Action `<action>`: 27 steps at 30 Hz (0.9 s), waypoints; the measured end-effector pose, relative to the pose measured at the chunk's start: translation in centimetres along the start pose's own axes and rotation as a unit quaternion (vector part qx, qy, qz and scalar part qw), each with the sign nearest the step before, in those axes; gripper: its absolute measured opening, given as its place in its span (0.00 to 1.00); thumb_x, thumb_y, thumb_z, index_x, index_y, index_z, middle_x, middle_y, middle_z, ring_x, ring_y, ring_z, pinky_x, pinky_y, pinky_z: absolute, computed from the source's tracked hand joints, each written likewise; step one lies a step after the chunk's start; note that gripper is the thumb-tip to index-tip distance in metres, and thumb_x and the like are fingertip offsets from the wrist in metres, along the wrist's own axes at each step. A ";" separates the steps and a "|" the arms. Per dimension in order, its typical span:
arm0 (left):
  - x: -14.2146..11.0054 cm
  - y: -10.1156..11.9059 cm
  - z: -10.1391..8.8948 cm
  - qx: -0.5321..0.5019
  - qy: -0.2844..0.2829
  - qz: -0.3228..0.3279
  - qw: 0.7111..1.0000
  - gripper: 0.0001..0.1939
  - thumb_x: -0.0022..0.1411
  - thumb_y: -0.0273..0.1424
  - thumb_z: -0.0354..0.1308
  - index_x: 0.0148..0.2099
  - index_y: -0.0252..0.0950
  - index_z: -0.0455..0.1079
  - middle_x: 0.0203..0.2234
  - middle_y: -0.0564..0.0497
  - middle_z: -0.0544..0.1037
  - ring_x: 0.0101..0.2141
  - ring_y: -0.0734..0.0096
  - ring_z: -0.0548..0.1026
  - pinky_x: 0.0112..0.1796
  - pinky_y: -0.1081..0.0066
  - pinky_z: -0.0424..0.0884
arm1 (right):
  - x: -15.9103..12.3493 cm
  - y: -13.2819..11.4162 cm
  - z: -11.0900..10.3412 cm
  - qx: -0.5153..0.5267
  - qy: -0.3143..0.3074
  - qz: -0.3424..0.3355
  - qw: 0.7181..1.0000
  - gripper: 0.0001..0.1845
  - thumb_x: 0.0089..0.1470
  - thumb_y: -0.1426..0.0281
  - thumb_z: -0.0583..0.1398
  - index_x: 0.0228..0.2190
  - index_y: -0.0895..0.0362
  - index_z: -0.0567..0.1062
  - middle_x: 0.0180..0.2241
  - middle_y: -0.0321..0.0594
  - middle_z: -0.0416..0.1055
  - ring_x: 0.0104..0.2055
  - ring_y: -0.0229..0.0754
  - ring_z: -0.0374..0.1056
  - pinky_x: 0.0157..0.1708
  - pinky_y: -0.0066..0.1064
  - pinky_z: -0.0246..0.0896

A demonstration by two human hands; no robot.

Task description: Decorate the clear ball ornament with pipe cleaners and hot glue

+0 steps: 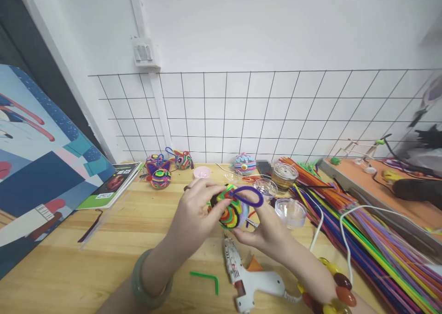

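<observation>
Between both hands, above the table, is a round ornament (230, 216) wound in multicoloured pipe cleaner, with a purple loop (259, 198) standing out to its right. My left hand (198, 208) grips it from the left, thumb across its front. My right hand (267, 226) wraps its right side; some of those fingers are hidden behind it. A thin metal tool (252, 223) shows beside my right hand, partly covered. Below lies a white glue gun (247, 277), its nozzle pointing up toward the ornament. A bent green pipe cleaner piece (207, 276) rests left of the gun.
Finished-looking striped ornaments (160, 173) and a blue-pink one (245, 163) stand along the wall. Clear plastic cups (290, 212) and a pink bowl (202, 172) sit behind my hands. Bundled pipe cleaners (373, 245) and a white cable (345, 231) cover the right; magazines (110, 187) lie left.
</observation>
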State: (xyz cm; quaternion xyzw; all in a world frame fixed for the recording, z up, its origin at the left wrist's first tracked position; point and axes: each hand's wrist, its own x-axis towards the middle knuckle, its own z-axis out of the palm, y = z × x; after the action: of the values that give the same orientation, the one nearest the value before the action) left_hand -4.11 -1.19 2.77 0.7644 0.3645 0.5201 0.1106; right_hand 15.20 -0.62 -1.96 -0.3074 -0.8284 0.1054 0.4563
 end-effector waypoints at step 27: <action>2.6 -10.3 -10.0 -0.436 0.476 -0.253 0.721 0.21 0.68 0.30 0.40 0.21 0.38 0.51 0.09 0.59 0.49 0.12 0.80 0.48 0.16 0.74 0.45 | 0.6 -0.1 -2.0 0.540 -0.003 0.210 0.815 0.37 0.37 0.55 0.72 0.50 0.51 0.71 0.51 0.46 0.71 0.57 0.56 0.63 0.55 0.46 0.59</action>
State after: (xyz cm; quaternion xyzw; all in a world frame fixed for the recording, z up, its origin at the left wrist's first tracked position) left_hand -16.90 5.75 3.34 0.1627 0.2822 0.8695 0.3712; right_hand 16.49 -0.55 -0.35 -0.1780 -0.5545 0.6303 0.5134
